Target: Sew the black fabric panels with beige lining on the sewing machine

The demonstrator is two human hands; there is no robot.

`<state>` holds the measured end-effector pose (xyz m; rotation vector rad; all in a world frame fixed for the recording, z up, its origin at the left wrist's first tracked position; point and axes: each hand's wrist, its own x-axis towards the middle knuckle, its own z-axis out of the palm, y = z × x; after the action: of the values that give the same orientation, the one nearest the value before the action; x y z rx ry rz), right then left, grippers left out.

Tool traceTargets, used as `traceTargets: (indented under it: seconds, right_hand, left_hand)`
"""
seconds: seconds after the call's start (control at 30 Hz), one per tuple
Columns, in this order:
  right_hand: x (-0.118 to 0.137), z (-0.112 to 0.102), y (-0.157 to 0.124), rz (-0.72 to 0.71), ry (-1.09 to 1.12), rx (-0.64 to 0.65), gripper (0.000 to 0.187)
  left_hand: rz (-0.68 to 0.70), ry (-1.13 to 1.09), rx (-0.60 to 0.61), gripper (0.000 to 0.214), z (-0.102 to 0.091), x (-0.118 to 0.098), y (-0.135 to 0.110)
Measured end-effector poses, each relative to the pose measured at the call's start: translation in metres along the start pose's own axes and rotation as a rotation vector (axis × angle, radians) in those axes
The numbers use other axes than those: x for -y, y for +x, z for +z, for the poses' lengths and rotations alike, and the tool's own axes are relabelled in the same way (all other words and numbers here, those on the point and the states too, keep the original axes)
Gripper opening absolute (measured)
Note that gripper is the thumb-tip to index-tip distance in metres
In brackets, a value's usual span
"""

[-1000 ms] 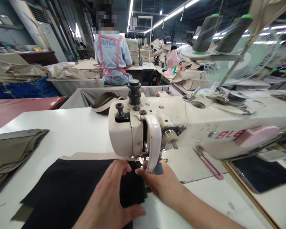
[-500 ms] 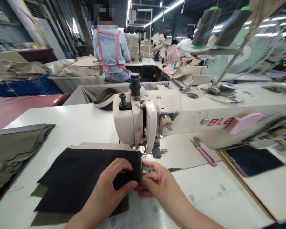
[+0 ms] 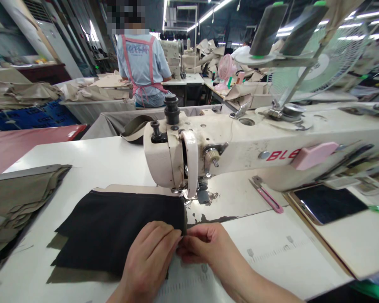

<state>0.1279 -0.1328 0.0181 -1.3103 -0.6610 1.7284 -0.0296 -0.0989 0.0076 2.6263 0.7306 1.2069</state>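
A black piece of fabric (image 3: 113, 227) with olive and beige layers beneath it lies on the white table, its upper right corner at the needle area of a sewing machine (image 3: 169, 162). My left hand (image 3: 150, 256) rests on the fabric's lower right part, its fingers bent and thumb and fingertips closed at the right edge. Close beside it, my right hand (image 3: 202, 246) pinches that same edge, with the thumb against the index finger. The fingertips of both hands nearly meet there, and the bit of cloth between them is mostly hidden.
A stack of olive fabric (image 3: 22, 206) lies at the left. Right of the needle are pink thread snips (image 3: 267, 195) and a phone (image 3: 328, 204). Thread cones (image 3: 268, 31) stand above the machine. A person in a pink apron (image 3: 142, 63) sits beyond, facing away.
My left hand has closed from a wide curve to bent fingers at the fabric's edge. My right index finger has drawn in toward the thumb. The view has shifted slightly.
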Motion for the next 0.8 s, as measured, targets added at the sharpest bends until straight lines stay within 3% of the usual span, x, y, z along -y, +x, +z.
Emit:
traceTargets:
  seconds: [0.5, 0.67, 0.8]
  right_hand:
    - [-0.004, -0.004, -0.004, -0.07, -0.013, -0.002, 0.013]
    - [0.009, -0.002, -0.009, -0.035, 0.123, 0.092, 0.016]
    - [0.017, 0.001, -0.012, -0.012, 0.187, 0.091, 0.017]
  left_hand:
    - [-0.007, 0.047, 0.068, 0.019, -0.001, -0.005, 0.005]
    - [-0.045, 0.014, 0.067, 0.017, 0.001, -0.005, 0.002]
    - [-0.011, 0.072, 0.058, 0.023, -0.002, -0.004, 0.004]
